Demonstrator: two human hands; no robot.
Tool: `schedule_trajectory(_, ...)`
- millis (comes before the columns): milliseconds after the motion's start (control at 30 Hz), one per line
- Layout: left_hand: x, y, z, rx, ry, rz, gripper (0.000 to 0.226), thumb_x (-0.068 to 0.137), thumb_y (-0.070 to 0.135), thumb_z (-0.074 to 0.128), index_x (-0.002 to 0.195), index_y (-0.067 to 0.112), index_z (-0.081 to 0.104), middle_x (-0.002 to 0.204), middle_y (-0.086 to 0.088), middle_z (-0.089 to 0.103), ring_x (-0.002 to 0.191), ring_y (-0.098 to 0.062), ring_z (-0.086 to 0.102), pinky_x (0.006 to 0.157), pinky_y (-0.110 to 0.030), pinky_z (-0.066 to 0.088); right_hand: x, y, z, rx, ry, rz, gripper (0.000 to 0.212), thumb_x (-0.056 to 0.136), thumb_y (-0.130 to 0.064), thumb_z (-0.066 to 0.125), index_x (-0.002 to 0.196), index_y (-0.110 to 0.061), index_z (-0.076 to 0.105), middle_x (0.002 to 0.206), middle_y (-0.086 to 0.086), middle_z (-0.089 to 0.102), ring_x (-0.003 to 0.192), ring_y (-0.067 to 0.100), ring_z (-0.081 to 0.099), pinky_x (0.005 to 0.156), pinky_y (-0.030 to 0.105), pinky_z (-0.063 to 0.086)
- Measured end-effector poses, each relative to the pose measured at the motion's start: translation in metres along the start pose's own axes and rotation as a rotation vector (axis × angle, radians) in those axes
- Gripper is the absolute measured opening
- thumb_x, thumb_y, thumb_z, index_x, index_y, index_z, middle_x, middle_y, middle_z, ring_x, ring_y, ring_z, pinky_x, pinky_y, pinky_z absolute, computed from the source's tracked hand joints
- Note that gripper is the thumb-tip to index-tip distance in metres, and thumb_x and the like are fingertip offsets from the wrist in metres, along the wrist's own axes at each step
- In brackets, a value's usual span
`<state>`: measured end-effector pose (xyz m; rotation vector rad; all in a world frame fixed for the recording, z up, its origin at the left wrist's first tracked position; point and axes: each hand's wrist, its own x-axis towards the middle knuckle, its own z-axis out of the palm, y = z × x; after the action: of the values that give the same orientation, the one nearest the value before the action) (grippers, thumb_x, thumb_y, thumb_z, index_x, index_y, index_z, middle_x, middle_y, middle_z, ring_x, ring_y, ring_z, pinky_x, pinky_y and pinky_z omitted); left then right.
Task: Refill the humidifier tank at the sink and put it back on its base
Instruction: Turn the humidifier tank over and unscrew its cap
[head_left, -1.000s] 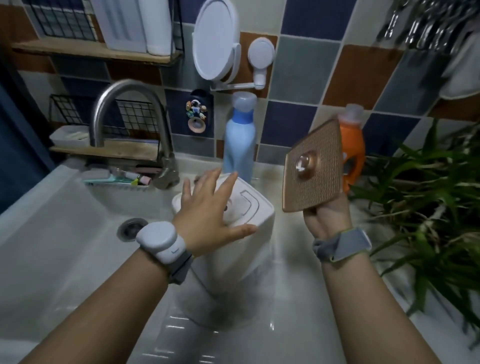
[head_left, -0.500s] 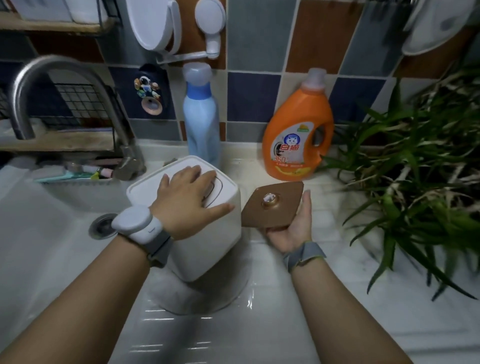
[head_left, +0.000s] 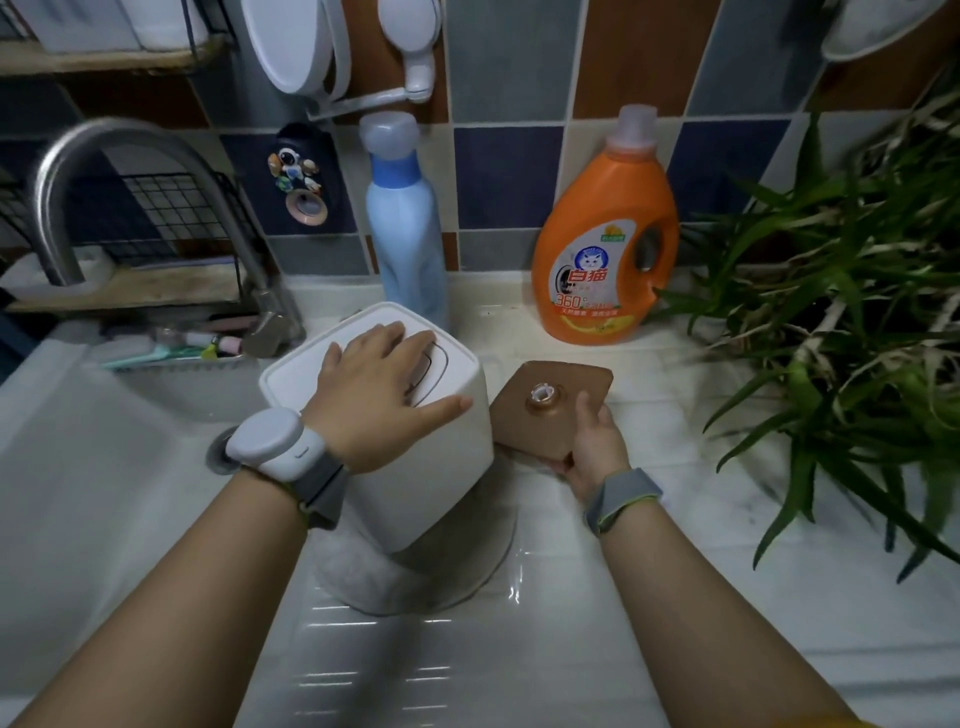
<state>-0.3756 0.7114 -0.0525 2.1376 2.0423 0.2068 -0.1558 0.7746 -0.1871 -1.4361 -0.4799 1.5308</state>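
The white square humidifier tank (head_left: 426, 467) stands on the sink counter over a round white part (head_left: 415, 582), to the right of the basin. My left hand (head_left: 384, 389) lies flat on the tank's top, fingers spread, palm down. My right hand (head_left: 592, 447) holds a brown square lid (head_left: 550, 405) with a small white nozzle in its middle. The lid is nearly flat and low over the counter, right beside the tank. The steel faucet (head_left: 130, 171) arches over the basin (head_left: 104, 441) at the left.
A light blue bottle (head_left: 405, 228) and an orange detergent jug (head_left: 602, 260) stand against the tiled wall behind the tank. A leafy green plant (head_left: 841, 322) fills the right side. Toothbrushes (head_left: 171, 348) lie by the faucet base. The drain (head_left: 223, 457) sits left of the tank.
My right hand lowered the brown lid from upright in the air to nearly flat beside the tank. My left hand came down onto the tank's top. The view tilted down and right.
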Motion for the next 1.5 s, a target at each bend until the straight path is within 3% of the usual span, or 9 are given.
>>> schedule_trajectory(267,0.002,-0.002,0.002,0.014,0.024,0.001,0.096,0.067,0.086,0.021,0.147,0.034,0.029,0.157,0.002,0.026,0.144,-0.024,0.021,0.117,-0.053,0.013,0.015,-0.005,-0.007,-0.325,0.148,-0.236,0.067,0.049,-0.041,0.078,0.109,-0.041,0.047,0.112,-0.001,0.067,0.094,0.023,0.068,0.083,0.051,0.058)
schedule_trajectory(367,0.001,-0.001,0.005,0.016,0.007,0.001,0.095,0.068,0.086,0.022,0.147,0.034,0.028,0.158,0.003,0.024,0.145,-0.023,0.019,0.118,-0.052,0.012,0.008,-0.007,-0.010,-0.554,0.210,-0.317,0.061,0.064,-0.037,0.067,0.122,-0.022,0.053,0.126,0.009,0.056,0.108,0.028,0.057,0.096,0.018,0.043)
schedule_trajectory(434,0.001,-0.001,0.004,0.015,0.007,0.001,0.095,0.068,0.086,0.022,0.148,0.034,0.027,0.158,0.003,0.024,0.145,-0.023,0.019,0.118,-0.053,0.012,0.007,-0.007,-0.010,-0.700,0.239,-0.349,0.063,0.068,-0.040,0.059,0.127,-0.018,0.052,0.134,0.010,0.050,0.121,0.028,0.048,0.084,-0.002,0.027)
schedule_trajectory(567,0.003,0.000,0.002,0.016,0.018,0.014,0.095,0.067,0.086,0.021,0.147,0.035,0.028,0.158,0.002,0.024,0.145,-0.023,0.019,0.118,-0.053,0.012,-0.003,-0.013,-0.008,-0.829,0.258,-0.297,0.067,0.079,-0.026,0.067,0.140,-0.018,0.041,0.151,0.006,0.027,0.134,0.030,0.037,0.110,0.040,0.033)
schedule_trajectory(667,0.002,0.000,0.003,0.010,0.026,0.019,0.096,0.066,0.086,0.021,0.147,0.034,0.029,0.157,0.002,0.025,0.144,-0.024,0.020,0.118,-0.052,0.011,-0.013,-0.019,-0.006,-0.900,0.274,-0.326,0.064,0.081,-0.027,0.062,0.140,-0.022,0.040,0.156,0.002,0.019,0.139,0.030,0.029,0.112,0.044,0.030)
schedule_trajectory(867,0.002,0.004,0.002,-0.207,0.029,0.021,0.116,0.056,0.088,0.045,0.151,0.027,0.017,0.157,0.002,0.024,0.143,-0.020,0.024,0.118,-0.048,0.019,-0.062,-0.047,0.020,-0.757,0.143,-0.804,0.036,0.080,-0.016,0.060,0.115,-0.025,0.058,0.133,-0.004,0.048,0.117,0.016,0.050,0.090,0.028,0.042)
schedule_trajectory(1034,-0.005,-0.014,-0.014,-0.500,0.120,-0.024,0.122,0.057,0.066,0.077,0.153,0.025,0.015,0.155,-0.002,0.024,0.141,-0.014,0.026,0.108,-0.023,0.023,-0.113,-0.076,0.078,-0.837,-0.285,-1.081,0.021,0.084,-0.008,0.059,0.101,-0.014,0.069,0.100,-0.002,0.066,0.089,0.003,0.056,0.076,0.011,0.043)
schedule_trajectory(1201,-0.024,-0.029,-0.011,-0.271,0.156,-0.077,0.127,0.044,0.086,0.057,0.147,0.017,0.030,0.144,-0.007,0.041,0.134,-0.025,0.036,0.112,-0.045,0.030,-0.117,-0.072,0.124,-1.254,-0.461,-1.076,0.022,0.083,-0.014,0.061,0.101,-0.018,0.073,0.096,0.001,0.068,0.092,0.018,0.062,0.072,0.020,0.036)
schedule_trajectory(1501,-0.018,-0.037,-0.002,-0.232,0.184,-0.121,0.117,0.051,0.077,0.059,0.145,0.014,0.030,0.146,-0.005,0.041,0.137,-0.022,0.033,0.118,-0.048,0.011,-0.113,-0.066,0.157,-1.461,-0.384,-0.981,0.019,0.082,-0.030,0.068,0.097,-0.020,0.073,0.098,0.005,0.070,0.095,0.024,0.063,0.073,0.025,0.040)
